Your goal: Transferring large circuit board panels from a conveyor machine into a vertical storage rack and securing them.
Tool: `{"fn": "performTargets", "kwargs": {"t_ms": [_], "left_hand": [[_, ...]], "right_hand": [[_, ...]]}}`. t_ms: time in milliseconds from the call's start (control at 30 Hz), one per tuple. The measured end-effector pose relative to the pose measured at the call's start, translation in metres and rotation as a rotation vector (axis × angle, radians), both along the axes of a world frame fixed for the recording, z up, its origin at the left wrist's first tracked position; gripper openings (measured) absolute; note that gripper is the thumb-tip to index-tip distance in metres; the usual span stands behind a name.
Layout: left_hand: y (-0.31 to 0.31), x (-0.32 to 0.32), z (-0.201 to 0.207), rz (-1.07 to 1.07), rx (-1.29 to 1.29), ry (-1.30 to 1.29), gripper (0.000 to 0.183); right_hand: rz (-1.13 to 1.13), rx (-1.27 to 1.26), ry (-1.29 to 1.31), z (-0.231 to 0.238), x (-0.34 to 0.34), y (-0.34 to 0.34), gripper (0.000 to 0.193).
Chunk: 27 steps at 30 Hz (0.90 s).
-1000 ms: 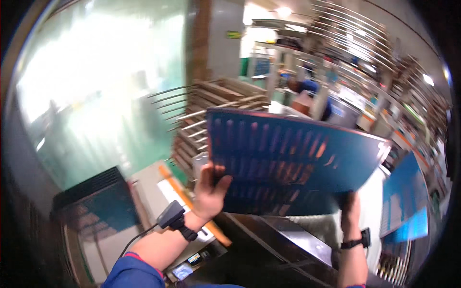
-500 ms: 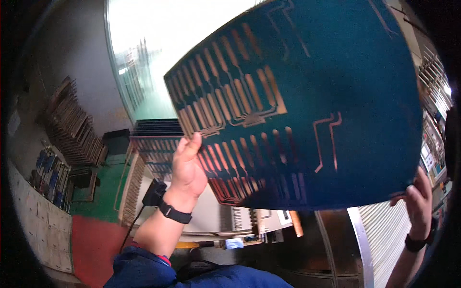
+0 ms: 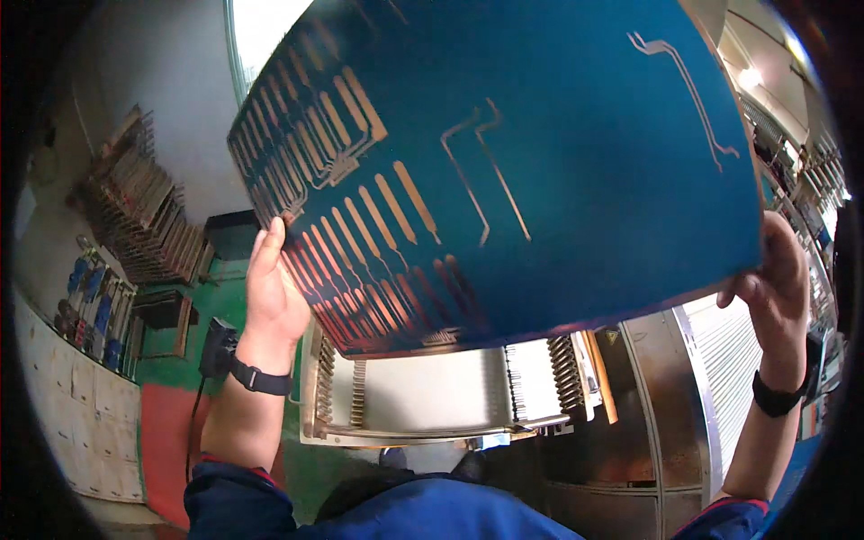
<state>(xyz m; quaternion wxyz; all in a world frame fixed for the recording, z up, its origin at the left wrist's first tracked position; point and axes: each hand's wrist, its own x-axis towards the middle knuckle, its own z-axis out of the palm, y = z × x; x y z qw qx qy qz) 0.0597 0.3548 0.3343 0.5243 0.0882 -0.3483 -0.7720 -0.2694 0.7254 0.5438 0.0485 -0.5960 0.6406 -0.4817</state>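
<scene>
A large blue-green circuit board panel point(image 3: 576, 180) with bare copper strips and thin traces is held up in front of me, tilted. My left hand point(image 3: 274, 288) grips its left edge, thumb on the printed face. At the lower right corner, my right hand point(image 3: 778, 288) has its fingers closed round the edge. Both wrists wear black bands. Below the panel, partly covered by it, stands a white-bottomed rack point(image 3: 423, 391) with a metal frame and coil-like slotted strips along its sides.
Slotted racks point(image 3: 148, 211) are stacked at the far left, beside a blue-filled rack point(image 3: 94, 306) and pale cabinets point(image 3: 76, 405). The floor is green point(image 3: 229, 279) with a red patch point(image 3: 166, 441). A brown-panelled cabinet point(image 3: 594, 450) and a ribbed white surface point(image 3: 724, 360) lie right of the rack.
The panel has shifted left in the picture, and my right hand sits higher. More of the slotted rack shows below; the dark boards seen behind my left hand are now out of sight.
</scene>
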Motion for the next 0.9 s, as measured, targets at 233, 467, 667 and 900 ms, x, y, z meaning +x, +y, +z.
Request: {"fn": "performTargets", "kwargs": {"t_ms": [233,467,667,900], "left_hand": [[-0.045,0.027,-0.004,0.140,-0.018,-0.005,0.035],[-0.059,0.014,0.005,0.311,-0.294,-0.128,0.043],[-0.058,-0.013,-0.015,0.235,-0.234,-0.048,0.045],[-0.077,-0.025,-0.040,0.252,-0.349,-0.065,0.040]], "right_hand": [[-0.055,0.097,0.005,0.005,0.046,-0.064,0.046],[-0.138,0.064,0.206,-0.023,0.018,-0.063,0.047],[-0.316,0.136,0.179,-0.074,-0.009,-0.072,0.038],[-0.356,0.220,0.225,-0.123,-0.033,-0.090,0.033]]}}
